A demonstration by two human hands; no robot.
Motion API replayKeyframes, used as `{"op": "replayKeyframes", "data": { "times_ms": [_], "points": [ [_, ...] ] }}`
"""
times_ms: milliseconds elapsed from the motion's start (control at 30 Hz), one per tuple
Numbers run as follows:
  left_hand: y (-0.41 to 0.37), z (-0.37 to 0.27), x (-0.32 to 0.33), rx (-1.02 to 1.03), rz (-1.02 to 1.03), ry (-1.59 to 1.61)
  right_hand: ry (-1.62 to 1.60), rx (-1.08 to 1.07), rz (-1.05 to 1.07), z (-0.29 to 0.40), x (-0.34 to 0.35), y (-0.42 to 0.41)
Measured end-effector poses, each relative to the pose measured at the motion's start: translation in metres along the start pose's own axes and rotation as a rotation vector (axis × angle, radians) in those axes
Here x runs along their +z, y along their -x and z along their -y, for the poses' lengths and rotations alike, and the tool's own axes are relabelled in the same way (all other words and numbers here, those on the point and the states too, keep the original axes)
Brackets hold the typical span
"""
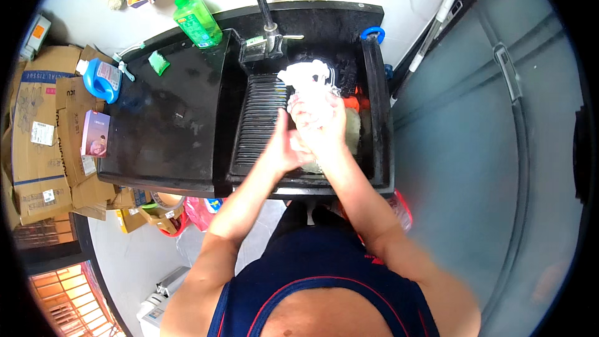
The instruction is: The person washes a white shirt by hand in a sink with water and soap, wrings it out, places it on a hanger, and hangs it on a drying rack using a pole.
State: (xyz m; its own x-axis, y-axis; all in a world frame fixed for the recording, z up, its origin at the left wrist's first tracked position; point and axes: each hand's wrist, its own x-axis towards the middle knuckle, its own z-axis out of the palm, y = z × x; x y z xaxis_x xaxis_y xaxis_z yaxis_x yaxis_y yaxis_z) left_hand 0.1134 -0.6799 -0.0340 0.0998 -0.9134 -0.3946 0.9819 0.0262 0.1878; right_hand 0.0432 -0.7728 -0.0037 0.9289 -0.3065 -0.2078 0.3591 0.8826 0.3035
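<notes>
A bunched white cloth (309, 77), overexposed in the light, is held over the black sink basin (228, 168). My right hand (330, 119) is closed around its lower part. Just below and to the left, my left hand (286, 150) has its thumb stretched up and its fingers turned in towards the right hand; glare hides whether they grip any cloth. Left of the cloth lies the ribbed washboard (259, 121) built into the basin. Pale fabric (353, 128) and an orange item (351, 103) lie lower in the basin, partly covered by my right hand and arm.
A chrome faucet (264, 4) arches behind the basin. On the left counter (173, 112) are a green pump bottle (199, 23), a green scrub sponge (159, 62), a blue detergent jug (102, 79) and a purple box (96, 133). Cardboard (42, 117) stands left; a glass door (458, 150) borders the right.
</notes>
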Motion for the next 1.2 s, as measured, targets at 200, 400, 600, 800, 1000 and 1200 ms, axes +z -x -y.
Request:
{"op": "replayKeyframes", "data": {
  "times_ms": [200,400,600,800,1000,1200],
  "points": [
    [-0.074,0.047,0.023,0.095,0.348,0.172,-0.177,0.079,0.176,0.004,-0.012,0.023],
    [-0.094,0.021,0.004,0.103,0.252,0.000,0.274,-0.071,0.022,0.039,-0.020,0.053],
    [-0.117,-0.015,-0.009,-0.053,0.093,-0.470,0.929,0.180,-0.229,0.066,-0.022,0.052],
    [-0.122,-0.003,0.000,0.405,-0.321,-1.245,1.624,0.209,-0.548,0.067,-0.014,0.031],
    [-0.106,0.008,0.004,0.391,-0.535,-1.657,1.785,0.354,-0.541,0.075,-0.034,0.027],
    [-0.096,-0.007,0.029,0.577,-0.442,-1.790,1.395,-0.035,-0.384,0.055,-0.022,0.039]
  ]
}}
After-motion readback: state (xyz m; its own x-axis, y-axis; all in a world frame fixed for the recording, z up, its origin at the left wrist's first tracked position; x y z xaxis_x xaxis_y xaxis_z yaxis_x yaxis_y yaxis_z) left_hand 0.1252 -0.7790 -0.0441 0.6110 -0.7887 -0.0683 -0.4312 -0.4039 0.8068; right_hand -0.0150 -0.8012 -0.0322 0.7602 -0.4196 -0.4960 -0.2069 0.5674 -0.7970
